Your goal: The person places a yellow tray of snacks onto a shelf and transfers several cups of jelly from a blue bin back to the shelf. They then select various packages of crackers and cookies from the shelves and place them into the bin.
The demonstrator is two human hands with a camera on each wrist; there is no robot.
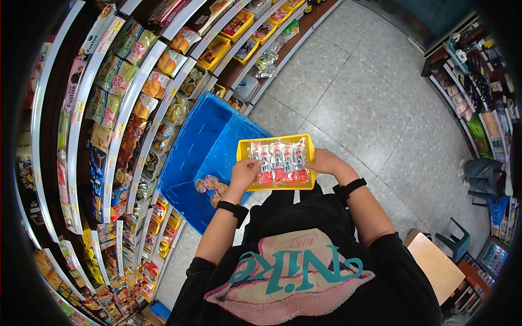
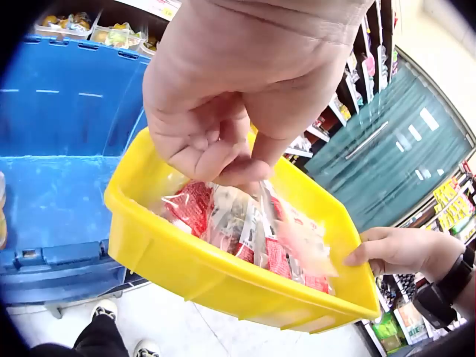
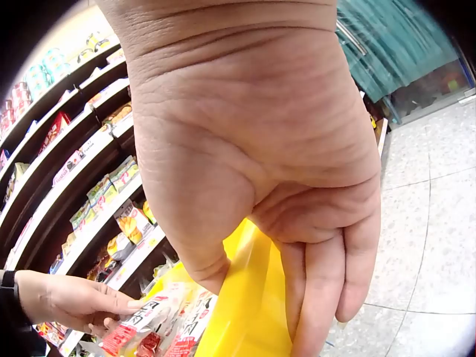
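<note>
My right hand (image 1: 325,162) grips the side wall of a yellow plastic bin (image 3: 249,297), thumb inside and fingers outside. The bin, held before my body in the head view, contains several clear-wrapped snack packets (image 1: 279,163) with white and red printing, lying side by side. Over its left part, my left hand (image 2: 230,97) has its fingers curled and pinches the edge of a snack packet (image 3: 134,327) between thumb and forefinger. In the left wrist view, the packets (image 2: 245,230) lie below the fingertips, partly blurred and behind glare.
A large blue crate (image 1: 182,144) stands open left of the yellow bin, with several round packs (image 1: 213,186) inside. Stocked snack shelves (image 1: 122,136) rise along the left. Grey tiled floor (image 1: 348,98) stretches to the right, towards a dark stool (image 1: 454,239) and a wooden-topped table (image 1: 432,266).
</note>
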